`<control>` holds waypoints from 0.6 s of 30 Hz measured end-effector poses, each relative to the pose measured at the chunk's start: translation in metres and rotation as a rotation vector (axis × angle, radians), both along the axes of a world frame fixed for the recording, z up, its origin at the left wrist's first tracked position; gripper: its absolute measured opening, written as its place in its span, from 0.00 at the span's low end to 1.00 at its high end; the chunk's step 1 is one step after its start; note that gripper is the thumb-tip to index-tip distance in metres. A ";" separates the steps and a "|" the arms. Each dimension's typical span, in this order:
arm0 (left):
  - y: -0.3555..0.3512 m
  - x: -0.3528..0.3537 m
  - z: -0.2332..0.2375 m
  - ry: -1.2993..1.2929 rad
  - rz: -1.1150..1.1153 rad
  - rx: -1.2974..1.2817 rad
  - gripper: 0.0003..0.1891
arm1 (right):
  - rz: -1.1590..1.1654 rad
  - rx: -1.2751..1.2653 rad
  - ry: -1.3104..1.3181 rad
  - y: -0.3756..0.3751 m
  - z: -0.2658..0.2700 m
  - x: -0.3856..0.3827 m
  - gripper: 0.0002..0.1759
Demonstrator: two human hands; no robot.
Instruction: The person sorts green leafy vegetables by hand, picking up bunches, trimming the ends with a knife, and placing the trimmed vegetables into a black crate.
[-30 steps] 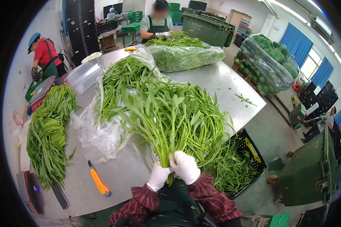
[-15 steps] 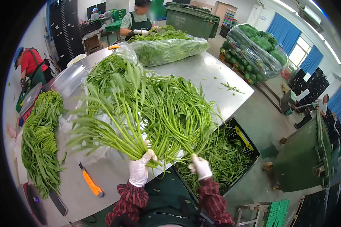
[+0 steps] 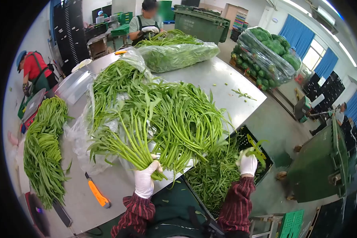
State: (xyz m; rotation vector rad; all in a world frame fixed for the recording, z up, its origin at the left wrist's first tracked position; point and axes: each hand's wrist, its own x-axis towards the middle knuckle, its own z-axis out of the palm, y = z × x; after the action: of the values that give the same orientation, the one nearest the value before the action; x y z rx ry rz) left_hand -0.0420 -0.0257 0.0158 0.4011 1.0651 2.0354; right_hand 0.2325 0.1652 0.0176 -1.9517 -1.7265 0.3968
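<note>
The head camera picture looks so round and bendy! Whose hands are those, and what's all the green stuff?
There's no robot here. A person wears a camera on their head, pointing forward and down, so you see their own hands in white gloves. The left hand holds a bunch of leafy stems, perhaps water spinach. The right hand is over a black crate of greens; something green shows at its fingers, too blurry to tell if it's gripped. On the metal table lie a big pile of greens, crinkly clear plastic and an orange box cutter.
</note>
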 end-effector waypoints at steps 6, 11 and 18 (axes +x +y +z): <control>0.003 -0.002 -0.002 -0.003 0.038 0.003 0.07 | 0.410 -0.125 -0.204 -0.016 -0.033 -0.046 0.15; 0.001 -0.007 0.002 0.001 0.057 0.015 0.07 | 0.651 0.321 0.024 -0.018 -0.057 -0.120 0.15; 0.000 -0.013 0.000 0.007 0.112 0.021 0.08 | 0.616 0.542 0.255 -0.020 0.010 -0.112 0.08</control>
State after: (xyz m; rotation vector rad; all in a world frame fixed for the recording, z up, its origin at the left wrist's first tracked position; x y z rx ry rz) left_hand -0.0552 -0.0256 0.0159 0.3671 1.0927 2.1471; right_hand 0.1208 0.1454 0.0275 -0.9357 -1.9723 0.3194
